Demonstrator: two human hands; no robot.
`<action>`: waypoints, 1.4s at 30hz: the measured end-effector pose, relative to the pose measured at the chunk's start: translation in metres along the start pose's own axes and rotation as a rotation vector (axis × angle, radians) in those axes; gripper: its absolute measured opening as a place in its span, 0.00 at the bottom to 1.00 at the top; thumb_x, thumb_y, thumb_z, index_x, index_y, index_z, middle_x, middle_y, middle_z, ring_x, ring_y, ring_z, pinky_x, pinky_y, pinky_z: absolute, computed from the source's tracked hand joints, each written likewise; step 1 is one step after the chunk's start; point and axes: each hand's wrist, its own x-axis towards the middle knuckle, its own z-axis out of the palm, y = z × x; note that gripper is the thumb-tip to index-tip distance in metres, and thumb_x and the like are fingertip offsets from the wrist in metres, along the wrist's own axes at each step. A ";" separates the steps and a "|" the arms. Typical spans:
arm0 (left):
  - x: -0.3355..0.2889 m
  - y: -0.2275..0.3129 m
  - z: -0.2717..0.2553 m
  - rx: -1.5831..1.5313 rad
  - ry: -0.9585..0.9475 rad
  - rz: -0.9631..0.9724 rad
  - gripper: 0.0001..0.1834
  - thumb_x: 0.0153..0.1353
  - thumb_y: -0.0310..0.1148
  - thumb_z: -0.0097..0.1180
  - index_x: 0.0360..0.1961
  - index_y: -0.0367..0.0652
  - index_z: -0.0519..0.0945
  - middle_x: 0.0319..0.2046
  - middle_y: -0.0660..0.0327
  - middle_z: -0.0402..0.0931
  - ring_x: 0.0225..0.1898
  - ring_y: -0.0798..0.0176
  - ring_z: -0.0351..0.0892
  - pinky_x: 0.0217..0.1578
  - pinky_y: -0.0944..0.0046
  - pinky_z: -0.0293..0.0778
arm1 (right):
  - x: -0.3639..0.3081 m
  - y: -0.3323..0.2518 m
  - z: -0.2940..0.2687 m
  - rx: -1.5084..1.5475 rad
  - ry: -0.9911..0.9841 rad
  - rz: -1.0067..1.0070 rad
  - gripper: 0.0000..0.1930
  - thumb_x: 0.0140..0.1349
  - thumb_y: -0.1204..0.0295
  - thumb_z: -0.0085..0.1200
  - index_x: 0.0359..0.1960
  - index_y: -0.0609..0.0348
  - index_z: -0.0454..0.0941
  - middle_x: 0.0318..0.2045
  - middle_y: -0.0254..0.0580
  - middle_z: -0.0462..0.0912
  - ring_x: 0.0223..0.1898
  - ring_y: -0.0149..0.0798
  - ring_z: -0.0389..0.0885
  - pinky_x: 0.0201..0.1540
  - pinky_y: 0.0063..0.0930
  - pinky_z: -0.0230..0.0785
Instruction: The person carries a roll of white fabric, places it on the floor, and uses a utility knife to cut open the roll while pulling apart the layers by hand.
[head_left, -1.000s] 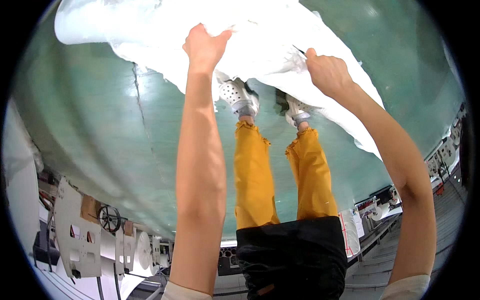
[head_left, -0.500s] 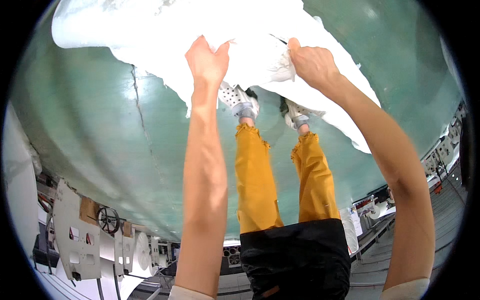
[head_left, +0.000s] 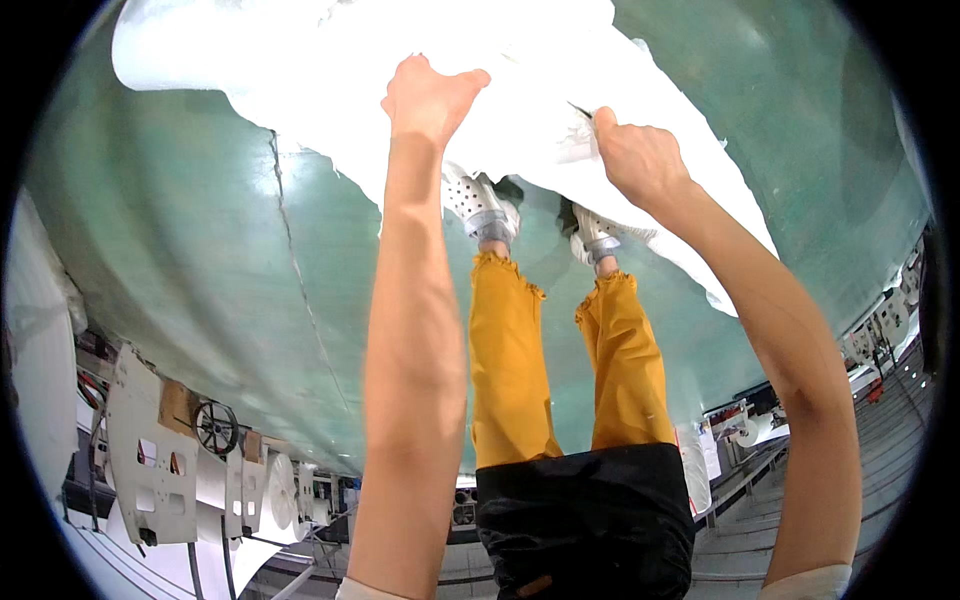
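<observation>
A large white sheet of soft material (head_left: 300, 75) with ragged edges spreads over the floor in front of my feet; glare washes out most of its surface. Its upper left end looks rounded, like a roll. My left hand (head_left: 430, 98) is on the sheet with its fingers curled into it and its thumb stretched to the right. In my right fist is a thin, dark, pointed blade (head_left: 579, 109), its tip aimed left over the sheet. The fist of my right hand (head_left: 642, 158) hides the handle. Beside the blade the material is wrinkled.
My white perforated shoes (head_left: 478, 205) stand at the sheet's near edge. The green floor (head_left: 200, 230) has a long crack on the left. Machinery with a black handwheel (head_left: 215, 427) and white rolls (head_left: 280, 492) shows at the lower left. More equipment lines the right rim.
My left hand has moved slightly up and right over the sheet. My right hand, with the blade, has shifted a little right and nearer to me.
</observation>
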 end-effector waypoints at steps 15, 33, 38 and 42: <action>-0.013 0.003 0.037 -0.414 0.429 0.097 0.22 0.60 0.42 0.44 0.29 0.27 0.74 0.26 0.43 0.75 0.32 0.46 0.74 0.37 0.56 0.66 | 0.091 -0.054 -0.055 0.115 0.533 -0.333 0.12 0.53 0.69 0.47 0.33 0.66 0.74 0.26 0.57 0.80 0.33 0.52 0.81 0.36 0.42 0.73; -0.020 -0.019 0.046 -0.464 0.371 0.179 0.20 0.60 0.41 0.44 0.34 0.30 0.76 0.29 0.43 0.76 0.36 0.45 0.76 0.39 0.55 0.68 | 0.088 -0.050 -0.006 -0.017 0.721 -0.299 0.08 0.55 0.72 0.45 0.28 0.66 0.72 0.22 0.53 0.79 0.27 0.52 0.81 0.30 0.40 0.73; -0.020 -0.025 0.056 -0.424 0.447 0.183 0.20 0.60 0.42 0.45 0.37 0.31 0.76 0.31 0.42 0.77 0.38 0.44 0.76 0.42 0.56 0.68 | 0.075 -0.037 0.014 -0.056 0.669 -0.288 0.07 0.57 0.72 0.43 0.31 0.65 0.69 0.21 0.55 0.78 0.25 0.53 0.79 0.27 0.43 0.71; -0.025 -0.030 0.064 -0.511 0.470 0.130 0.16 0.55 0.37 0.49 0.36 0.33 0.77 0.33 0.44 0.76 0.40 0.44 0.74 0.43 0.54 0.67 | 0.068 -0.037 0.021 -0.123 0.641 -0.282 0.10 0.56 0.75 0.42 0.38 0.66 0.66 0.22 0.53 0.79 0.25 0.51 0.80 0.29 0.44 0.71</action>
